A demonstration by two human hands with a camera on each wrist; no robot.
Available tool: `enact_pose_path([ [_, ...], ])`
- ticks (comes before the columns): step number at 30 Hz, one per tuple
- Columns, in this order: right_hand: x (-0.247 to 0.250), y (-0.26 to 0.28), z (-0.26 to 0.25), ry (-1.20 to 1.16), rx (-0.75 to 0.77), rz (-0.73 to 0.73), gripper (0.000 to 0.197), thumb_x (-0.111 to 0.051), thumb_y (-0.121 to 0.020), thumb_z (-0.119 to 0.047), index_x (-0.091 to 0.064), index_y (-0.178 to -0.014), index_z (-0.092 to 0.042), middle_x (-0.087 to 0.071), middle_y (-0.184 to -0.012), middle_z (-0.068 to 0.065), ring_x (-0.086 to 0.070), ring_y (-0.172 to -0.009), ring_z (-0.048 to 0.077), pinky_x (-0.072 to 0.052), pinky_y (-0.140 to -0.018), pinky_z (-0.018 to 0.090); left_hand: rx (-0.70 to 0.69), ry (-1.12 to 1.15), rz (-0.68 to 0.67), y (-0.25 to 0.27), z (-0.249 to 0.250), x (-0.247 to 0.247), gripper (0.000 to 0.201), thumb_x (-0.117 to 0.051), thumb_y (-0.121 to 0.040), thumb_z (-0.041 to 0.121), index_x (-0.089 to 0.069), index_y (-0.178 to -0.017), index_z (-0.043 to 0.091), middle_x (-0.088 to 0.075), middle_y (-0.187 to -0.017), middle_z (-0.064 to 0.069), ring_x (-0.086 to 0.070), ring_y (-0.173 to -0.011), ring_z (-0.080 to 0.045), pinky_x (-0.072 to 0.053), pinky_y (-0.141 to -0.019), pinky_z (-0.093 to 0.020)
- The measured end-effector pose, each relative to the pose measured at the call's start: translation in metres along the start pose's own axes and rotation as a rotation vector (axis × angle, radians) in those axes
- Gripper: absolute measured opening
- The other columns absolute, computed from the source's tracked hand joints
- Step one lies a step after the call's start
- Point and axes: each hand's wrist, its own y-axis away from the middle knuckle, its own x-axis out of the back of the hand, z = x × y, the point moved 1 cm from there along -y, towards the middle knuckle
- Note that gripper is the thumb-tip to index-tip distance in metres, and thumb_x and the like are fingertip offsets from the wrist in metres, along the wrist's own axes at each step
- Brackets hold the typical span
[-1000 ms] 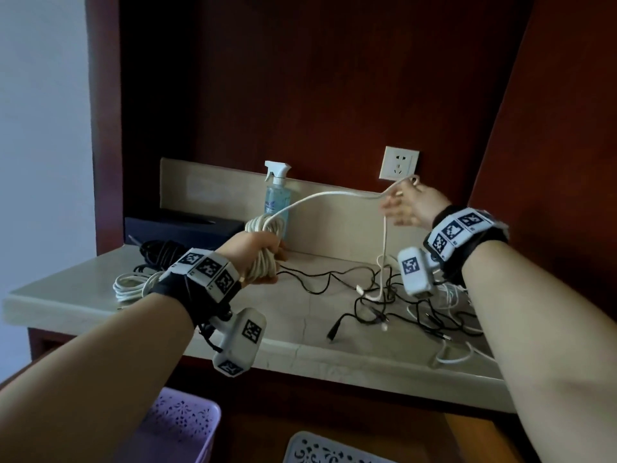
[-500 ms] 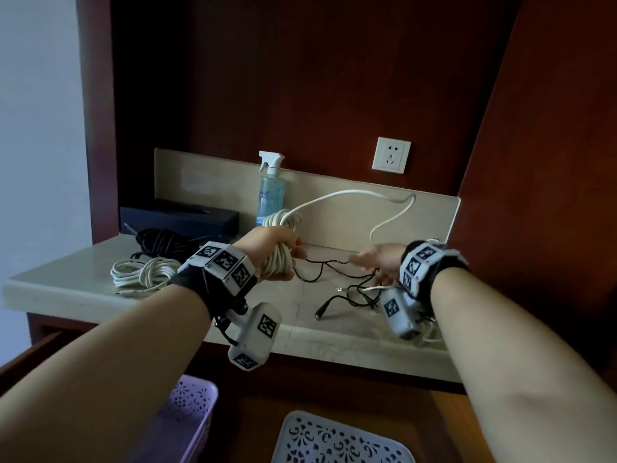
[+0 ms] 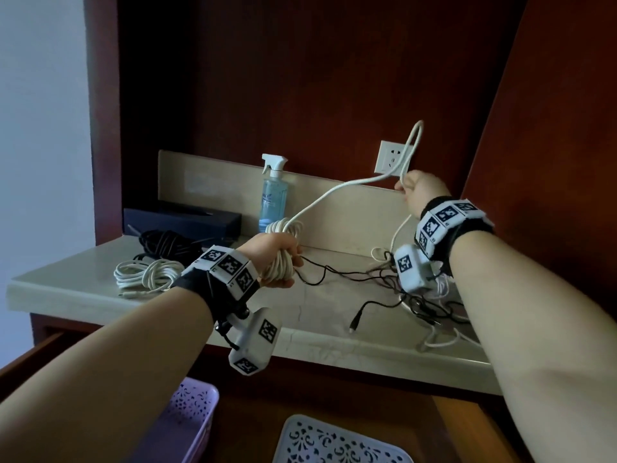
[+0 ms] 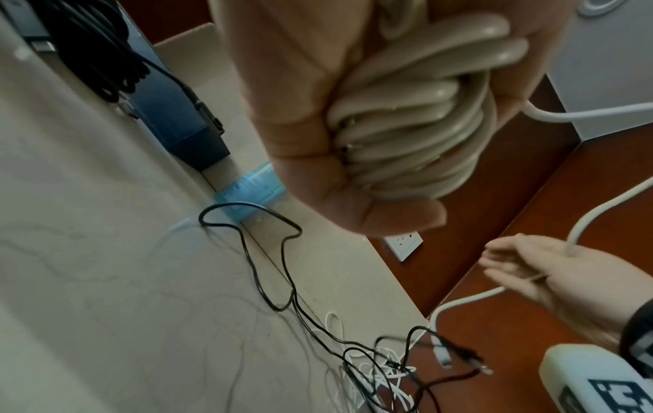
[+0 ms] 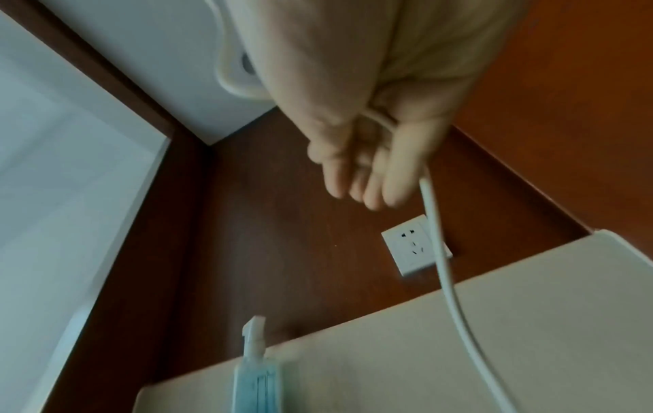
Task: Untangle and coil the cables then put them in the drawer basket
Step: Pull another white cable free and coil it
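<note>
black coil (image 3: 163, 243) and white coil (image 3: 147, 274) on counter (image 3: 83, 289), far left | left hand (image 3: 275, 259) fisted round white cable bundle (image 3: 283, 248) above counter | free strand (image 3: 347, 185) runs up right | right hand (image 3: 417, 192) raised by socket (image 3: 389, 160), fingers loosely curled, strand passing through them | loose tangle (image 3: 420, 305) on counter under right wrist | baskets (image 3: 190, 416) in drawer below

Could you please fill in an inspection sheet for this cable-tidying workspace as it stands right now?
Surface: pale stone counter.
Job's things: thick white cable, part wound; purple basket in the open drawer below.
Clutter: spray bottle, dark box.
Grippers: left hand grips the wound coil; right hand holds the free run raised.
Cables: white coil, black coil, tangled pile.
Surroundings: wall socket, wood panelling.
</note>
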Motion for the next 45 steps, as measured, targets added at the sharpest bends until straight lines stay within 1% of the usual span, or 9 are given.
enact_pose_path([
  [6, -0.010, 0.021, 0.004, -0.178, 0.099, -0.217, 0.036, -0.032, -0.100, -0.033, -0.060, -0.088, -0.014, -0.061, -0.092, 0.003, -0.058, -0.090, 0.020, -0.046, -0.082, 0.034, 0.047, 0.039, 0.011, -0.009, -0.002, 0.001, 0.008, -0.051, -0.086, 0.009, -0.057, -0.088, 0.004, -0.059, -0.080, -0.012, -0.055, -0.066, -0.021, -0.048, -0.056, -0.033],
  [10, 0.002, 0.015, 0.004, -0.373, 0.019, -0.051, 0.046, -0.027, -0.099, -0.041, -0.055, -0.075, -0.014, -0.059, -0.076, 0.008, -0.057, -0.069, 0.019, -0.047, -0.066, 0.027, 0.060, 0.061, 0.008, -0.015, -0.003, 0.000, 0.009, -0.051, -0.087, 0.009, -0.057, -0.088, 0.003, -0.058, -0.079, -0.011, -0.054, -0.065, -0.020, -0.048, -0.056, -0.032],
  [16, 0.009, 0.010, 0.003, 0.261, -0.019, -0.222, 0.024, -0.048, -0.096, -0.026, -0.058, -0.104, -0.007, -0.062, -0.072, 0.001, -0.061, -0.068, 0.020, -0.047, -0.064, 0.029, 0.094, 0.138, -0.051, -0.013, -0.003, 0.004, 0.013, -0.050, -0.085, 0.010, -0.057, -0.092, 0.002, -0.059, -0.079, -0.012, -0.054, -0.061, -0.020, -0.048, -0.051, -0.029],
  [25, -0.013, 0.031, 0.006, 0.309, -0.150, -0.418, 0.099, -0.077, -0.073, -0.034, -0.011, -0.147, -0.021, -0.058, -0.124, 0.007, -0.058, -0.101, 0.024, -0.047, -0.085, 0.033, 0.051, 0.451, -0.149, 0.005, -0.002, 0.036, 0.028, -0.043, -0.083, 0.010, -0.047, -0.110, 0.005, -0.048, -0.072, -0.010, -0.048, -0.052, -0.018, -0.046, -0.043, -0.022],
  [30, -0.023, 0.044, -0.017, -0.342, -0.078, -0.398, 0.079, -0.060, -0.086, -0.010, -0.012, -0.146, -0.028, -0.060, -0.113, -0.005, -0.049, -0.121, 0.024, -0.039, -0.103, 0.037, 0.046, 0.460, -0.225, 0.017, -0.002, 0.044, 0.023, -0.043, -0.083, 0.011, -0.048, -0.104, 0.006, -0.050, -0.071, -0.008, -0.048, -0.057, -0.016, -0.046, -0.046, -0.021],
  [33, -0.034, 0.065, -0.052, -0.278, 0.091, -0.399, 0.067, -0.053, -0.093, -0.027, -0.013, -0.147, -0.026, -0.046, -0.129, -0.002, -0.044, -0.123, 0.020, -0.038, -0.099, 0.034, 0.030, 0.458, -0.256, 0.026, 0.000, 0.043, 0.023, -0.049, -0.076, 0.011, -0.052, -0.097, 0.003, -0.053, -0.071, -0.009, -0.052, -0.055, -0.016, -0.047, -0.045, -0.022],
  [36, -0.054, 0.073, -0.070, -0.049, 0.169, -0.295, 0.066, -0.048, -0.093, -0.040, -0.012, -0.146, -0.023, -0.027, -0.146, 0.010, -0.038, -0.129, 0.024, -0.033, -0.104, 0.033, -0.001, 0.384, -0.297, 0.032, 0.001, 0.042, 0.031, -0.054, -0.066, 0.013, -0.054, -0.095, 0.001, -0.055, -0.072, -0.009, -0.053, -0.055, -0.016, -0.047, -0.045, -0.023],
  [42, -0.049, 0.068, -0.078, -0.279, 0.141, 0.356, 0.024, -0.049, -0.093, -0.034, -0.042, -0.097, -0.012, -0.046, -0.108, 0.007, -0.046, -0.092, 0.016, -0.037, -0.079, 0.026, -0.021, 0.367, -0.422, 0.044, -0.002, 0.045, 0.033, -0.057, -0.065, 0.014, -0.054, -0.095, 0.001, -0.054, -0.071, -0.008, -0.051, -0.056, -0.015, -0.045, -0.045, -0.023],
  [45, -0.048, 0.064, -0.081, -0.309, 0.305, 0.258, 0.024, -0.043, -0.096, -0.028, -0.043, -0.114, -0.012, -0.056, -0.110, 0.003, -0.052, -0.096, 0.015, -0.042, -0.086, 0.030, -0.034, 0.372, -0.440, 0.049, -0.001, 0.048, 0.038, -0.059, -0.059, 0.014, -0.055, -0.094, 0.000, -0.053, -0.070, -0.008, -0.050, -0.054, -0.016, -0.044, -0.043, -0.024],
])
